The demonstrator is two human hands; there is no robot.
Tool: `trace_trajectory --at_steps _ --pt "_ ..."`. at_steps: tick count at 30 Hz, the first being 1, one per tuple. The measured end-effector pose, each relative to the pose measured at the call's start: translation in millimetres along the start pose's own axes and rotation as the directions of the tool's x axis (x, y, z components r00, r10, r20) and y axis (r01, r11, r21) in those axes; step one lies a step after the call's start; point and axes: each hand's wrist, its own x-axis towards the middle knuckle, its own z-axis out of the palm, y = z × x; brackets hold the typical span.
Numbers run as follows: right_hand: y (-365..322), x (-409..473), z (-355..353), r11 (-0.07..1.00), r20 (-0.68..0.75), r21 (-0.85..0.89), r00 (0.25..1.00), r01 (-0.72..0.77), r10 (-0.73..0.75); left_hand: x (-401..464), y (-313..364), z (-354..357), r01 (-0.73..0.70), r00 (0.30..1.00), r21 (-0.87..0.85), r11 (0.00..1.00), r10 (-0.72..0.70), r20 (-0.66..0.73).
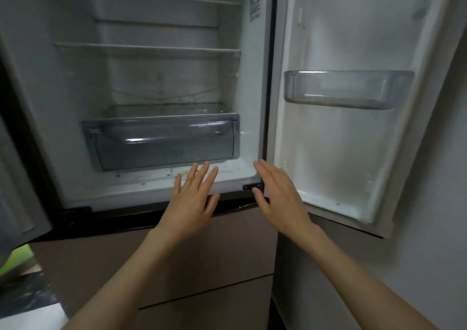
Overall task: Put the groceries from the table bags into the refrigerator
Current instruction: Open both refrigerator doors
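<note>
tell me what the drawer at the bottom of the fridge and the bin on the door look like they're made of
Drawer: seemingly clear, smoke-tinted hard plastic with a glossy finish; light glints on its front and you can see through it.
Door bin: likely clear plastic too, slightly cloudy; the white door liner shows through it.

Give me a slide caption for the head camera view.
Both open hands, left hand and right hand, reach toward the open refrigerator and its crisper drawer.
</note>
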Motion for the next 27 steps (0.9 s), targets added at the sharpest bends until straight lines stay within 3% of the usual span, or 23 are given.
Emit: trace_trajectory --at_steps 10,20,24,27 --pt "-17 134 91 0.999 0.057 0.031 0.998 0.011 -0.013 69 -148 -2 0.182 0.982 0.072 0.981 -0.179 -0.054" --pt "6 269 139 0.96 0.046 -0.258 0.991 -0.109 0.124 172 -235 -20 0.258 0.962 0.118 0.959 -0.244 -0.121" --pt "23 279 157 0.949 0.065 -0.29 0.987 -0.12 0.145 177 -251 -3 0.209 0.959 0.163 0.964 -0.17 -0.225" --pt "31 277 169 0.963 -0.066 -0.254 0.995 -0.092 0.078 180 -254 0 0.186 0.939 0.182 0.965 -0.12 -0.322"
